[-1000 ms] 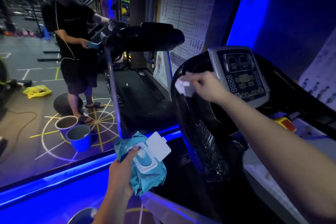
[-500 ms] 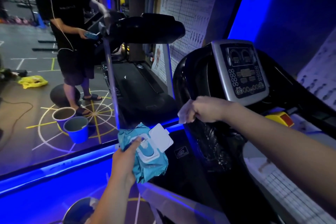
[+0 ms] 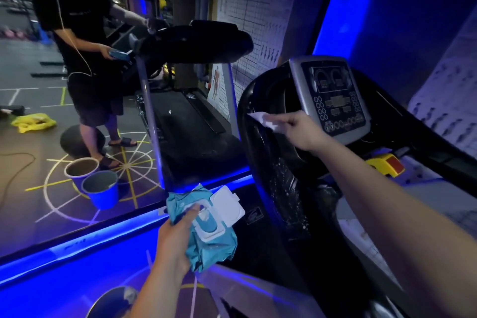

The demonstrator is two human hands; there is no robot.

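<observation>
Now I am pinching wipe point(image 3: 265, 121) in right hand point(image 3: 300, 131), pressing it on treadmill handle point(image 3: 254, 137); left hand point(image 3: 178, 237) gripping wipes pack point(image 3: 206, 230).

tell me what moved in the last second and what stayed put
The right grip, pinching the white wipe, swept down the treadmill's black console frame, then back up beside the control panel. The left grip kept holding the wet-wipes pack, lid open.

- My right hand point(image 3: 300, 129) pinches a white wipe point(image 3: 263, 119) against the treadmill's black handlebar point(image 3: 254, 142), beside the console point(image 3: 333, 98).
- My left hand point(image 3: 178, 235) grips the teal wipe pack point(image 3: 206, 224), lid open.
</observation>
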